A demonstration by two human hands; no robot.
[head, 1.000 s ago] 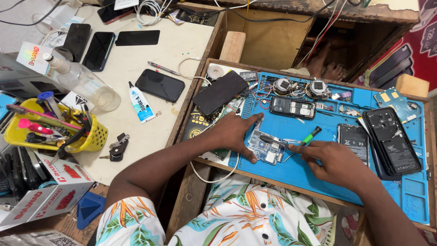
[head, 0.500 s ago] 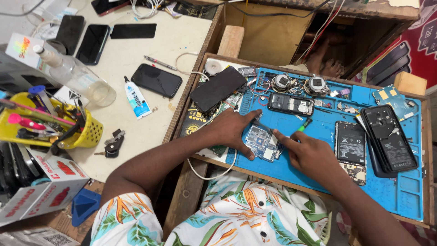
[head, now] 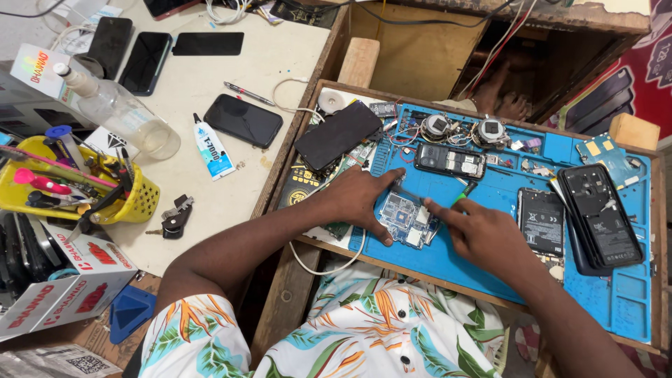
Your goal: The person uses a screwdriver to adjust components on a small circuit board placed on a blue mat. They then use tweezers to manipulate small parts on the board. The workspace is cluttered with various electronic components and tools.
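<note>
On the blue mat (head: pixel 504 269), left hand (head: pixel 360 199) pins the circuit board (head: pixel 402 217); right hand (head: pixel 483 234) pinches a green-handled tool (head: pixel 462 192), whose slip could scratch components.

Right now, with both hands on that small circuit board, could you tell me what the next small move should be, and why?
Probably ease the green-handled tool in the right hand a little further along the circuit board, keeping the left hand pressed flat. The board lies loose on the blue mat, held only by the left fingers, and the right forefinger already touches its edge.
</note>
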